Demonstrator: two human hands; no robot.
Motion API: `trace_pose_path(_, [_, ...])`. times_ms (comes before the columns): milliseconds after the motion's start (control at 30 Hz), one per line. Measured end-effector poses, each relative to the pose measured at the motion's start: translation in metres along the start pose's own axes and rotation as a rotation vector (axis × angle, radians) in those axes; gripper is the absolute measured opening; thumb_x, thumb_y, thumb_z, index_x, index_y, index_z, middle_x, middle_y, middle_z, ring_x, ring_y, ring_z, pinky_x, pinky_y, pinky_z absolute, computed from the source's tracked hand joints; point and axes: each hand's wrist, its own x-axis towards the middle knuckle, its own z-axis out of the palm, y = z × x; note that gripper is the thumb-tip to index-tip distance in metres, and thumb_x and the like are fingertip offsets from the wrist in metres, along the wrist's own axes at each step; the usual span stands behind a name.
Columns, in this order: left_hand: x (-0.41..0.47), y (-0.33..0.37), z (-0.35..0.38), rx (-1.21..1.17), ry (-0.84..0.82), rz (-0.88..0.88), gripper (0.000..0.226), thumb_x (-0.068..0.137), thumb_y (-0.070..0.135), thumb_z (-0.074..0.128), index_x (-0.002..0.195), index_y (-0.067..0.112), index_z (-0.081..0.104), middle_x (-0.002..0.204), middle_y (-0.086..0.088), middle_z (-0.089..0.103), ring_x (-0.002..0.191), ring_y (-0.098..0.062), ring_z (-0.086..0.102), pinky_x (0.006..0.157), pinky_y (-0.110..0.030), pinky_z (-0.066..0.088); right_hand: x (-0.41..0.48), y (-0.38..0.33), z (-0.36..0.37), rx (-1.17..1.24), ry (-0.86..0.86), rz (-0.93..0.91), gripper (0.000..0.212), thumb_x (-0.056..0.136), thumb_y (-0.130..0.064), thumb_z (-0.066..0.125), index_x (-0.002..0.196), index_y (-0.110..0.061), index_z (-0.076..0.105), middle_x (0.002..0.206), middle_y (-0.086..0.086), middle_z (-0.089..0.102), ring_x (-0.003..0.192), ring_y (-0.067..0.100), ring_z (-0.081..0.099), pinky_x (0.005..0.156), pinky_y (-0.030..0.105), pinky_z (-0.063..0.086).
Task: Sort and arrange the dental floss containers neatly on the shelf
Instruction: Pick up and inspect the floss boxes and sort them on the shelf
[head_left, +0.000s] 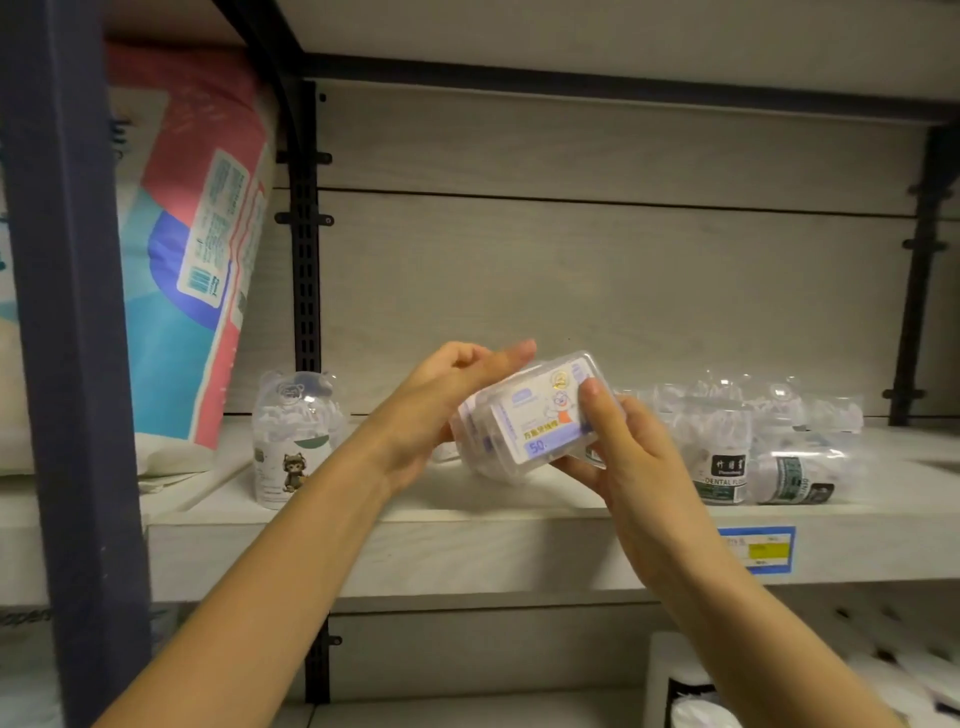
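Both forearms reach up from the near edge toward the shelf. Sorting looks barely begun, I judge: one domed tub stands alone at the left, while a loose cluster of tubs crowds the right, one tipped over. Between them, above the board, the right hand clamps a flat floss box, thumb on its label. The left hand, fingers loosely extended, braces its far left side.
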Motion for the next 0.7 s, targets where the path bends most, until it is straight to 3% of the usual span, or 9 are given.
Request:
trace_pose_path(67, [-0.009,-0.003,-0.003,0.091,-0.032,0.069,0.098,0.035,0.065,0.077,0.12,0.026,0.047,0.113,0.01,0.06,0.103,-0.008,0.06,0.082,-0.024,0.047,0.0,0.001,0.001,0.038,0.035,-0.021,0.04,0.092,-0.034,0.046,0.109,0.003,0.051,0.099,0.011,0.07,0.09,0.012,0.07,0.068,0.018,0.056])
trace_pose_path(133, [-0.016,-0.007,-0.003,0.201,-0.071,0.081,0.116,0.033,0.06,0.081,0.134,0.032,0.032,0.13,0.014,0.049,0.119,-0.004,0.05,0.093,-0.022,0.041,-0.001,0.001,-0.001,0.061,0.052,-0.038,0.041,0.093,-0.034,0.044,0.11,0.003,0.05,0.103,0.012,0.069,0.091,0.011,0.069,0.067,0.016,0.055])
trace_pose_path(267, [-0.021,-0.019,0.011,0.363,0.082,0.137,0.129,0.038,0.058,0.081,0.144,0.037,0.011,0.14,0.011,0.039,0.125,-0.007,0.043,0.101,-0.024,0.037,-0.004,0.01,0.002,-0.071,0.008,-0.088,0.038,0.092,-0.036,0.04,0.109,-0.002,0.047,0.1,0.007,0.067,0.087,0.007,0.068,0.07,0.016,0.055])
trace_pose_path(367, [-0.021,-0.028,0.012,0.344,0.136,0.24,0.118,0.048,0.053,0.08,0.145,0.034,0.016,0.142,0.012,0.039,0.123,-0.005,0.046,0.101,-0.025,0.043,-0.004,0.014,0.003,-0.263,-0.026,-0.186,0.043,0.087,-0.045,0.037,0.118,-0.017,0.047,0.108,-0.001,0.065,0.098,0.005,0.065,0.088,0.028,0.052])
trace_pose_path(467, [-0.029,-0.031,0.011,0.355,0.148,0.322,0.107,0.049,0.058,0.075,0.142,0.036,0.026,0.136,0.021,0.042,0.118,0.001,0.05,0.086,-0.007,0.045,-0.006,0.008,-0.004,-0.382,-0.154,-0.208,0.029,0.092,-0.039,0.037,0.117,-0.031,0.05,0.109,-0.012,0.065,0.101,-0.004,0.061,0.087,0.016,0.048])
trace_pose_path(533, [-0.034,-0.031,0.014,0.355,0.139,0.37,0.094,0.049,0.06,0.076,0.132,0.046,0.034,0.128,0.028,0.046,0.113,0.006,0.053,0.079,-0.002,0.044,-0.011,0.001,-0.015,-0.442,-0.235,-0.194,0.027,0.093,-0.039,0.042,0.118,-0.033,0.051,0.113,-0.012,0.065,0.106,-0.002,0.06,0.093,0.023,0.047])
trace_pose_path(600, [-0.036,-0.029,0.02,0.301,0.095,0.373,0.088,0.04,0.061,0.08,0.12,0.053,0.043,0.121,0.027,0.055,0.109,0.006,0.056,0.079,-0.008,0.049,-0.017,-0.006,-0.031,-0.468,-0.259,-0.193,0.035,0.092,-0.039,0.047,0.126,-0.031,0.047,0.12,-0.01,0.063,0.112,0.004,0.059,0.098,0.035,0.046])
trace_pose_path(700, [-0.034,-0.023,0.041,0.102,-0.031,0.354,0.082,0.027,0.063,0.084,0.104,0.054,0.057,0.111,0.021,0.067,0.1,-0.002,0.066,0.076,-0.013,0.053,-0.027,-0.021,-0.062,-0.487,-0.233,-0.17,0.054,0.089,-0.045,0.05,0.138,-0.029,0.035,0.13,-0.008,0.056,0.12,0.006,0.053,0.103,0.04,0.041])
